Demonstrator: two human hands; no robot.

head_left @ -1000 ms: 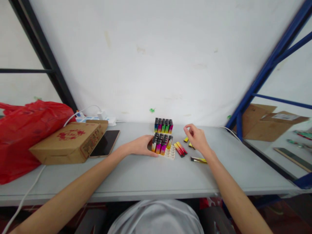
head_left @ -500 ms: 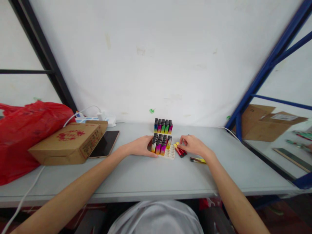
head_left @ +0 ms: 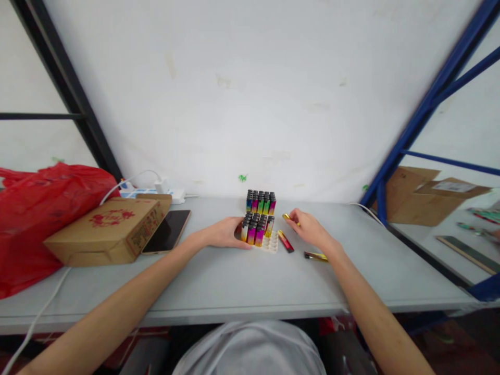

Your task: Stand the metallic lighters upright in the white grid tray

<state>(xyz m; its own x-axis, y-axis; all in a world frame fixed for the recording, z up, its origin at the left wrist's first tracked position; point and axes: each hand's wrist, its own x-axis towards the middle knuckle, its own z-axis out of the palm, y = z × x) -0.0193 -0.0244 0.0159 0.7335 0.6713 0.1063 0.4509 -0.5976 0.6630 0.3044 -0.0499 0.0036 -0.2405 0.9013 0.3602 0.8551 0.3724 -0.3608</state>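
A white tray with round holes [head_left: 272, 245] lies on the table, partly filled with upright lighters [head_left: 252, 233] in white, purple and yellow with black tops. My left hand [head_left: 227, 233] grips the tray's left side, thumb in front and fingers behind. To the right, my right hand [head_left: 307, 228] pinches a lighter [head_left: 286, 216] whose yellow end points up and left; fingers hide most of it. Just below, a red and yellow lighter [head_left: 286, 241] lies flat beside the tray. A yellow lighter with a black top [head_left: 315, 256] lies near my right wrist.
Behind the tray stands a second block of upright lighters [head_left: 261, 202]. At left are a phone [head_left: 167, 231], a cardboard box [head_left: 105, 232], a red plastic bag [head_left: 47, 219] and a power strip [head_left: 177, 196]. Blue shelf posts [head_left: 425, 109] rise at right, with an open carton [head_left: 414, 200] beyond.
My right hand has picked up one lighter from beside the red one and moved it slightly up, away from the table. My left hand stays on the tray.
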